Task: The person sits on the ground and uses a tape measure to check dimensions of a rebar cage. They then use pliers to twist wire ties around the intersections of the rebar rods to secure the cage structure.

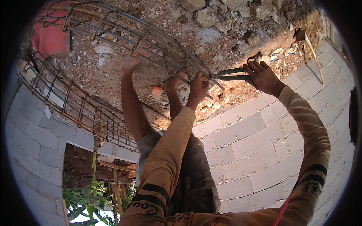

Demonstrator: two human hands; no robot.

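A long rebar cage (pixel 158 56) of rusty bars and square stirrups slants from the upper left down to the middle. My left hand (pixel 198 87) is closed at its near right end, fingers around a bar; any tie wire there is too small to make out. With my right hand (pixel 263 78) I grip the green handles of a pair of pincers (pixel 232 71). Their jaws meet the bars just beside my left fingers. The handles stand slightly apart. My bare feet (pixel 130 64) are at the cage, partly hidden behind its bars.
Another rebar cage (pixel 81 107) runs along the block wall (pixel 249 143) at left, above an opening. Rubble stones (pixel 215 17) lie on the dirt at the top. Sandals (pixel 276 54) and a wooden-handled tool (pixel 315 56) are at right. A red object (pixel 52 35) sits upper left.
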